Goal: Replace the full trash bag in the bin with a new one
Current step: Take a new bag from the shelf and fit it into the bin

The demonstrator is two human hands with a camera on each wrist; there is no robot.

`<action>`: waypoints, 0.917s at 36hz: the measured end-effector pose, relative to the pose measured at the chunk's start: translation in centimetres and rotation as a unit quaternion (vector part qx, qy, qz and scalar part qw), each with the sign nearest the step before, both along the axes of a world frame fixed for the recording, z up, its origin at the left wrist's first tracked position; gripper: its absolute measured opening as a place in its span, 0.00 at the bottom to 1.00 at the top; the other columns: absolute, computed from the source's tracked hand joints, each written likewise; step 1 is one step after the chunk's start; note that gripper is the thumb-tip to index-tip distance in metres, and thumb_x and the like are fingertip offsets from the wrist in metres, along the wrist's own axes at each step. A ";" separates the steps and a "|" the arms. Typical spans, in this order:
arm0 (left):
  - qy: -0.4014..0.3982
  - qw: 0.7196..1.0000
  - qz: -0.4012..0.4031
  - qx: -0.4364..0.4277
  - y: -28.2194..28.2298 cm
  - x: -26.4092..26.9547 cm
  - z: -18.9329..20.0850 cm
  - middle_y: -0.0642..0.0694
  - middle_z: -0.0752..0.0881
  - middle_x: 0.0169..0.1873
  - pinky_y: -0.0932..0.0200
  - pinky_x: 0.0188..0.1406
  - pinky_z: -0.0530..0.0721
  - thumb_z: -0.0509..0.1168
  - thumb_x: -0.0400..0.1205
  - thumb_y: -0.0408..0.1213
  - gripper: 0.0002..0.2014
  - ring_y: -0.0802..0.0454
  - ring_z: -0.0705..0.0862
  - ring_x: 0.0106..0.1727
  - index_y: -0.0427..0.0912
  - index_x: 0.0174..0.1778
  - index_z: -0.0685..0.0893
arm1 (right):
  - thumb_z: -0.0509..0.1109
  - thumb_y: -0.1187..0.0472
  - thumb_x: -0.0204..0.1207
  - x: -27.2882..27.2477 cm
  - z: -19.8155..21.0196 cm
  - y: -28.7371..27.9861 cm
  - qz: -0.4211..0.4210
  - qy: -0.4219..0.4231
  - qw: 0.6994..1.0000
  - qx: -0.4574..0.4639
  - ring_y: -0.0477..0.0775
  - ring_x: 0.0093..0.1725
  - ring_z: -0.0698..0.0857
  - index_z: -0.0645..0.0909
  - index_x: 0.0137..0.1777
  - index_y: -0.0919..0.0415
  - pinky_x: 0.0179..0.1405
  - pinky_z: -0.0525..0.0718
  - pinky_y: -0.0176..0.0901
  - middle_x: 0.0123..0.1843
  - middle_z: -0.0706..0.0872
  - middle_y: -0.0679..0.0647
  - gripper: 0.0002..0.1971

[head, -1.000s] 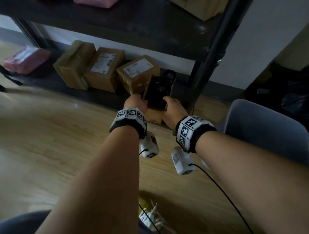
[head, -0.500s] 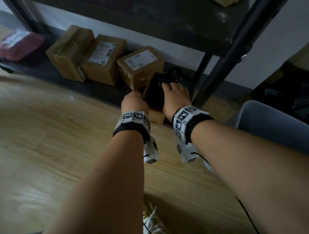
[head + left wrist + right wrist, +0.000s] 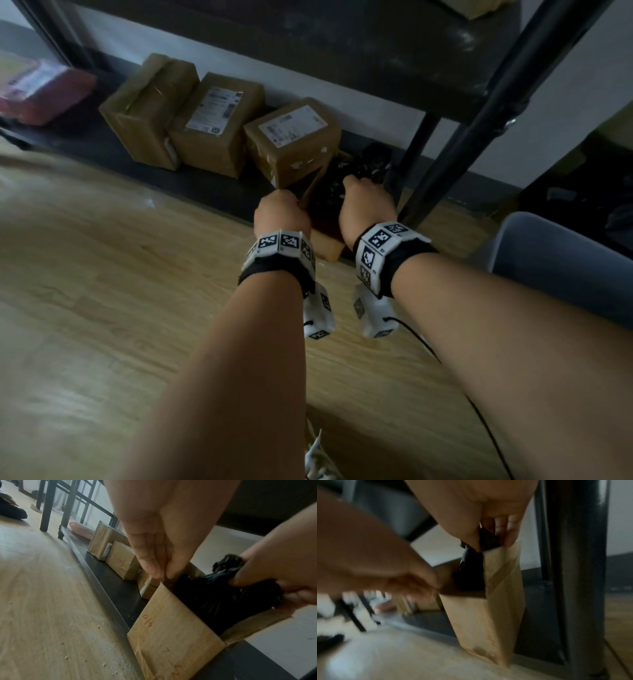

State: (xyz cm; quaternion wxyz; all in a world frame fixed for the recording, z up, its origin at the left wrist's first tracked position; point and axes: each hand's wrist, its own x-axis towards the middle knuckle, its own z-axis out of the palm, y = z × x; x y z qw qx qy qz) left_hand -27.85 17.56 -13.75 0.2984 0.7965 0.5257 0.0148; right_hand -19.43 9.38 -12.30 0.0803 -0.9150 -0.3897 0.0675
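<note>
An open cardboard box (image 3: 331,245) (image 3: 171,622) (image 3: 477,616) stands on the low black shelf base under the rack. Black trash-bag plastic (image 3: 329,192) (image 3: 214,595) (image 3: 471,572) fills it. My left hand (image 3: 279,214) (image 3: 157,566) pinches the box's raised flap at its top corner. My right hand (image 3: 364,202) (image 3: 274,582) (image 3: 494,534) reaches into the box, its fingers curled round a bunch of the black plastic. The grey bin (image 3: 565,267) stands on the floor to the right, only its rim and side showing.
Three taped cardboard parcels (image 3: 219,126) line the shelf base left of the box, a pink package (image 3: 41,90) further left. A black rack post (image 3: 479,116) rises just right of my right hand. A dark shelf board hangs overhead. Wooden floor (image 3: 102,308) lies below.
My right hand has moved from the box's near edge deeper into the box and closed on the black plastic. The left hand stays on the flap. The view has moved closer.
</note>
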 end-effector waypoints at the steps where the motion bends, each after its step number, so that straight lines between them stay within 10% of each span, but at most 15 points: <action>1: -0.003 1.000 0.001 0.002 0.0 0.0 0.0 0.38 0.87 0.46 0.55 0.40 0.77 0.61 0.82 0.36 0.08 0.39 0.85 0.50 0.38 0.41 0.84 | 0.54 0.70 0.81 0.0 0.3 0.0 -0.027 0.022 0.999 0.033 0.66 0.62 0.81 0.74 0.66 0.63 0.57 0.80 0.54 0.63 0.81 0.63 0.16; 6: -0.011 1.000 0.021 0.018 -0.3 -0.3 0.1 0.37 0.87 0.47 0.54 0.40 0.76 0.61 0.82 0.34 0.07 0.38 0.85 0.51 0.38 0.40 0.82 | 0.57 0.68 0.82 -0.5 1.4 -0.7 -0.086 0.070 0.981 0.156 0.63 0.57 0.85 0.69 0.70 0.62 0.45 0.78 0.47 0.61 0.83 0.62 0.16; 14: -0.003 0.998 0.056 0.015 0.2 -0.8 0.1 0.36 0.88 0.49 0.55 0.41 0.77 0.62 0.83 0.35 0.11 0.39 0.86 0.52 0.33 0.49 0.87 | 0.53 0.69 0.82 -1.9 2.7 -2.8 -0.060 0.105 0.962 0.245 0.62 0.59 0.84 0.68 0.74 0.55 0.56 0.84 0.53 0.63 0.82 0.61 0.21; 22: 0.090 0.996 0.002 -0.008 -0.1 -0.5 1.4 0.38 0.80 0.41 0.56 0.39 0.73 0.57 0.86 0.30 0.09 0.48 0.71 0.28 0.34 0.40 0.76 | 0.53 0.71 0.81 -2.0 2.8 -4.7 -0.039 0.109 0.964 0.241 0.64 0.62 0.81 0.75 0.71 0.60 0.59 0.82 0.50 0.68 0.79 0.62 0.21; 33: -0.048 0.994 0.093 -0.006 -2.5 -3.1 7.1 0.34 0.81 0.64 0.50 0.46 0.75 0.50 0.88 0.32 0.16 0.37 0.81 0.62 0.32 0.67 0.77 | 0.54 0.72 0.79 -2.7 6.9 -7.7 0.001 0.122 0.959 0.256 0.61 0.66 0.80 0.78 0.69 0.60 0.65 0.78 0.48 0.67 0.80 0.60 0.22</action>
